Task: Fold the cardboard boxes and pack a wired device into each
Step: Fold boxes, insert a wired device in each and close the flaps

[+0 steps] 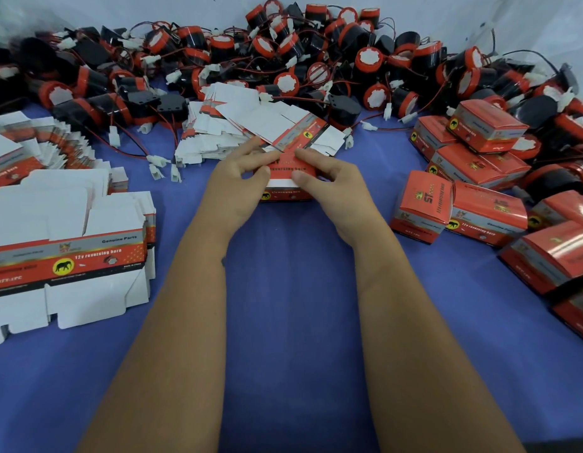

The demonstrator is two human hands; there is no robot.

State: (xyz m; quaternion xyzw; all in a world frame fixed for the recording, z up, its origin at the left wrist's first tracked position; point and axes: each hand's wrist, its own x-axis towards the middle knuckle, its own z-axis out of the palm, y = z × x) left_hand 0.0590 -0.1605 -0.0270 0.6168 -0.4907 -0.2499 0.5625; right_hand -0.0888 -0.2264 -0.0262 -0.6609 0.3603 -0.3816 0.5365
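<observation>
A small red cardboard box (285, 188) with white lettering stands on the blue cloth at the centre. My left hand (237, 181) grips its left side, thumb and fingers curled over the top flap. My right hand (326, 178) holds its right side, thumb pressing the lid flap down at the front. Whatever is inside the box is hidden. A large heap of black-and-red wired devices (316, 57) with white connectors stretches across the back.
Flat unfolded box blanks lie in a stack at left (71, 256) and in a fanned pile just behind my hands (267, 122). Closed red boxes (479, 191) are piled at right. Loose white connectors (159, 165) lie on the blue cloth (290, 289).
</observation>
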